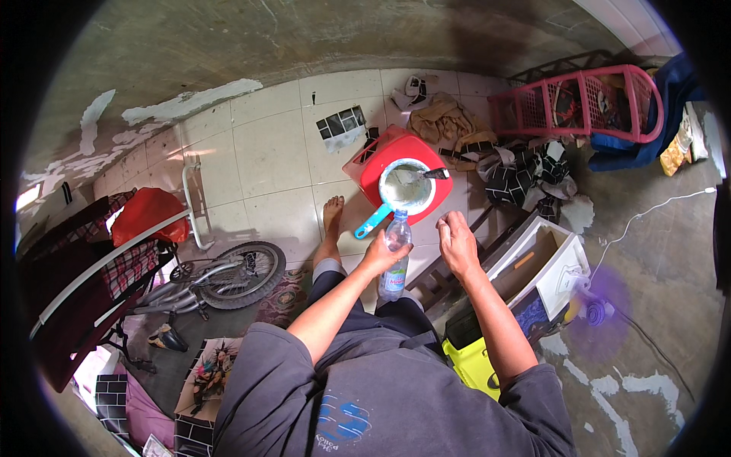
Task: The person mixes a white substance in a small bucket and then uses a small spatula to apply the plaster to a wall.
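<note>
My left hand [384, 254] is wrapped round a clear plastic bottle [394, 276] with a label, its neck pointing away from me. Beside it to the right, my right hand [457, 242] is raised with the fingers curled together; whatever they may hold is too small to make out. Just beyond the bottle's neck, a white pan [408, 207] with a turquoise handle [373, 222] rests on a red plastic stool [434, 161]. Inside the pan lies a pale, wet-looking mixture [405, 185]. A utensil with a dark handle [436, 174] leans on its right rim.
Crumpled brown cloth [444, 120] and black patterned sheets [525, 177] lie beyond the stool. A pink rack [582, 103] stands far right, an open white drawer box [537, 263] nearer. At left are a bicycle wheel [242, 276] and a red bag [150, 216]. A fan [598, 310] glows purple.
</note>
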`<action>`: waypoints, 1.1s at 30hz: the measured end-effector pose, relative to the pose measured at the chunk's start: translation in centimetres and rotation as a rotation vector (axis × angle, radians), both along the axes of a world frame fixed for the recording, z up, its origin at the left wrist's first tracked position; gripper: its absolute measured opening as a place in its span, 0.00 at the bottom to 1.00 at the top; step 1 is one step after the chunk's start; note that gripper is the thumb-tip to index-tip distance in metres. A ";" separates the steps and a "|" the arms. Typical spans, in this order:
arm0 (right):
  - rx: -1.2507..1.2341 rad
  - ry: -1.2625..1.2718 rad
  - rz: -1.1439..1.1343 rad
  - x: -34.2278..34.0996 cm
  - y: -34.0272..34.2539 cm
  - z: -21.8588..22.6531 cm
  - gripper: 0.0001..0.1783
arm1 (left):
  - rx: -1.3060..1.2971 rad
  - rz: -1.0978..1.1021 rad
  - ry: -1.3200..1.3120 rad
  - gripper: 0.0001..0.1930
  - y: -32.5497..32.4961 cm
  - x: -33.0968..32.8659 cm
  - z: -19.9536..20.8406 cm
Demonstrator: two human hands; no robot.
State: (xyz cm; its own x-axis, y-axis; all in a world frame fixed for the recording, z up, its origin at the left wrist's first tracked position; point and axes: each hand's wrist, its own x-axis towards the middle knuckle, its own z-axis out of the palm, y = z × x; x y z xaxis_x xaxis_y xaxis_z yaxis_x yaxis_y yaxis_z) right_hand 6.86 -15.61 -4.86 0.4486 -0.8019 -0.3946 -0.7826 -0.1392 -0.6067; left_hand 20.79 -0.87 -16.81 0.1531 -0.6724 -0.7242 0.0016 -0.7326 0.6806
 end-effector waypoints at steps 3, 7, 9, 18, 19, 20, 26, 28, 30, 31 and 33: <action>-0.003 -0.001 0.006 -0.3 0.0 -0.3 0.12 | 0.017 -0.013 0.015 0.41 -0.3 0.2 0.4; 0.001 0.021 0.009 -0.5 0.1 -0.4 0.12 | 0.017 0.002 0.022 0.41 -0.3 0.0 0.0; 0.004 0.016 0.009 -0.5 0.2 -0.3 0.12 | 0.019 -0.016 -0.007 0.42 -0.5 0.2 0.5; 0.028 0.009 -0.011 -0.6 0.3 0.0 0.11 | -0.001 0.031 -0.022 0.37 -0.8 -0.2 0.7; 0.033 0.012 -0.015 -0.6 0.3 0.0 0.11 | -0.010 0.024 -0.037 0.37 -0.8 -0.2 0.8; 0.030 0.005 -0.006 -0.6 0.3 -0.1 0.11 | -0.019 0.015 -0.052 0.39 -0.7 -0.3 0.5; 0.046 -0.103 -0.036 -1.0 0.4 0.1 0.12 | -0.098 -0.003 -0.046 0.35 -1.2 -0.1 1.6; 0.043 -0.148 -0.067 -1.1 0.4 0.1 0.14 | -0.140 -0.013 -0.049 0.34 -1.4 -0.1 2.1; 0.079 -0.217 -0.062 -1.3 0.3 0.0 0.17 | -0.188 -0.015 -0.046 0.33 -1.5 -0.2 2.7; 0.097 -0.251 -0.059 -1.3 0.2 0.1 0.19 | -0.214 -0.038 -0.078 0.33 -1.5 -0.2 2.7; 0.139 -0.280 -0.049 -0.8 -0.1 1.4 0.20 | -0.267 -0.081 -0.142 0.33 -1.5 -0.3 2.9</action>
State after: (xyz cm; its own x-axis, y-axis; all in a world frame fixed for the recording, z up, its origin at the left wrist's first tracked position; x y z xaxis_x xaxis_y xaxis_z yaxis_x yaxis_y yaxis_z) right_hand 6.09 -15.70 -3.49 0.5176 -0.7721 -0.3687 -0.5864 -0.0063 -0.8100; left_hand 20.54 -2.34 -13.93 0.1780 -0.8500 -0.4958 -0.1586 -0.5220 0.8380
